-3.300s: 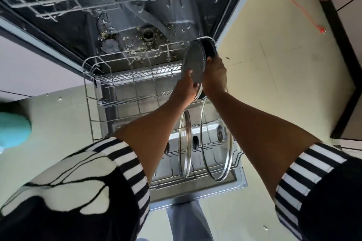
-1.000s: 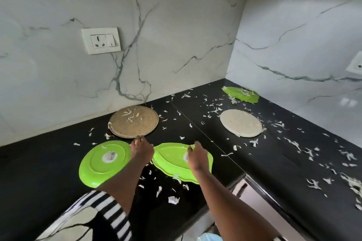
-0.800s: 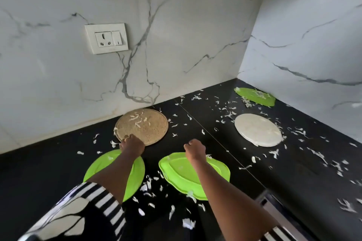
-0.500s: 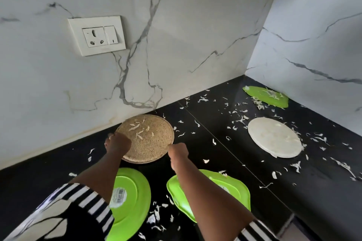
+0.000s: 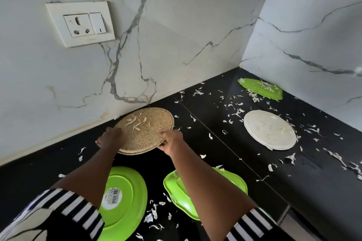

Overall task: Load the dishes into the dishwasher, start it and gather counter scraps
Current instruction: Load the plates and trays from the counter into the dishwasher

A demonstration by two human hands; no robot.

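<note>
A round speckled brown plate [image 5: 146, 129] with a few white shreds on it is tilted, its near edge lifted off the black counter [image 5: 225, 154] close to the marble wall. My left hand [image 5: 110, 139] grips its left rim and my right hand [image 5: 171, 140] grips its right rim. Nearer to me lie a round green plate [image 5: 125, 199] upside down with a barcode sticker and a wavy-edged green plate [image 5: 233, 180], both partly under my forearms. A white round plate [image 5: 269, 132] and another green plate [image 5: 260, 88] lie toward the corner. White vegetable scraps [image 5: 235, 112] are scattered over the counter.
The marble backsplash [image 5: 176, 35] meets a second marble wall at the right, forming a corner. A wall socket with a switch [image 5: 80, 23] sits above the left of the counter. The counter's front edge runs at the lower right.
I turned from the dishwasher rack to the counter. Both hands passed over the two green plates, reached the brown plate and took hold of its rim; its near edge has risen.
</note>
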